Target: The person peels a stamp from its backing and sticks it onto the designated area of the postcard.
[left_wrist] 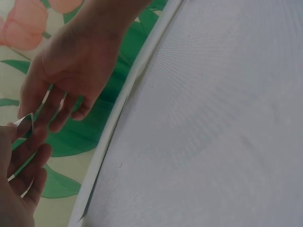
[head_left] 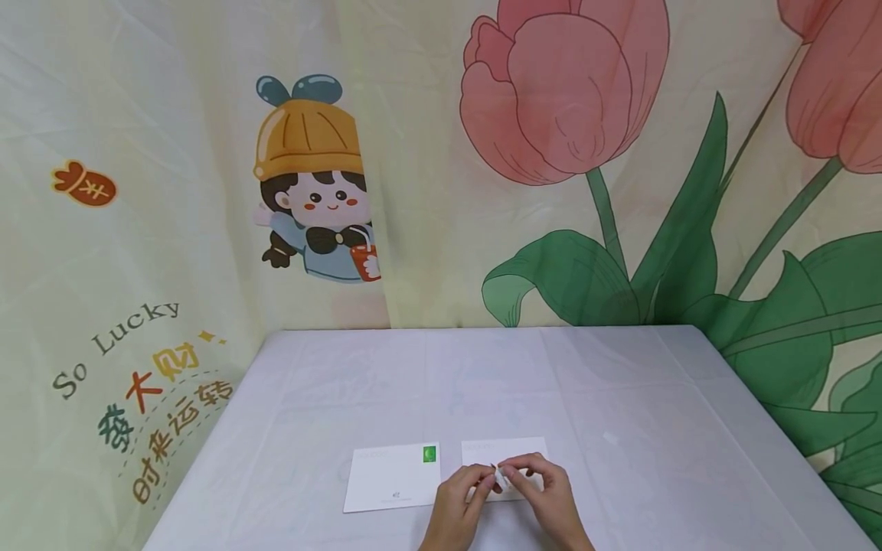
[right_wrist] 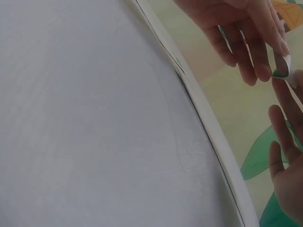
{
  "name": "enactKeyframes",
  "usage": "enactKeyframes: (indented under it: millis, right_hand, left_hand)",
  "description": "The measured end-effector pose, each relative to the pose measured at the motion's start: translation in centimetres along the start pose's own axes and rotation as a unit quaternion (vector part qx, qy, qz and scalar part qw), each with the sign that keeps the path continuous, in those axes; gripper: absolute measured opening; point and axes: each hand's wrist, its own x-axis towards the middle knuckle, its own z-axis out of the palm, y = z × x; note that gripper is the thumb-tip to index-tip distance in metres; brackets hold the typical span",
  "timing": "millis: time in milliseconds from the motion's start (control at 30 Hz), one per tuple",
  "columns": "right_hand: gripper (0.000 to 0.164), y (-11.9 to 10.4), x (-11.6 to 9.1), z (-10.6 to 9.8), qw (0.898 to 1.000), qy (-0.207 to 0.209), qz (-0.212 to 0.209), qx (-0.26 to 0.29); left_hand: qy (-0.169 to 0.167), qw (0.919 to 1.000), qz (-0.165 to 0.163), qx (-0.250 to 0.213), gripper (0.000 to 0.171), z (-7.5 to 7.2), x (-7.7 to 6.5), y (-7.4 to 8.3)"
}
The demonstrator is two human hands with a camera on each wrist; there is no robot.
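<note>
Above the lower middle of the table, my two hands meet at a small curled stamp-like sticker (head_left: 501, 478), white on one side and with some dark green showing. My left hand (head_left: 455, 505) pinches one side of it between thumb and fingertips, and my right hand (head_left: 547, 497) pinches the other. In the right wrist view the sticker (right_wrist: 283, 71) is bent between the fingers. Beneath the hands lies a white card or envelope (head_left: 506, 447), partly hidden by them. To its left, a similar white card (head_left: 393, 478) bears a green stamp (head_left: 429, 454) at its upper right corner.
A white cloth covers the table (head_left: 310, 383). Right of the hands, a small pale, shiny square (head_left: 610, 438) lies on the cloth. Behind the table hangs a curtain (head_left: 427, 153) printed with tulips and a cartoon child.
</note>
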Motion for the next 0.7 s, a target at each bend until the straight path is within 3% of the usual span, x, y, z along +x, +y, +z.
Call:
enactKeyframes:
  millis: [133,300,700]
  right_hand:
    - [0.011,0.6,0.1,0.0,1.0,0.027,0.0,-0.001]
    - [0.004,2.1,0.3,-0.3,0.998,0.054,0.034,-0.004]
    - [0.008,2.6,0.8,-2.3,0.988,0.131,0.081,-0.013]
  left_hand:
    - [0.007,0.9999,0.01,0.005,0.009,0.1,0.0,-0.1]
    - [0.005,1.0,0.006,0.001,0.009,0.1,0.0,-0.2]
    - [0.009,0.9996,-0.012,-0.022,0.008,0.2,-0.1,-0.3]
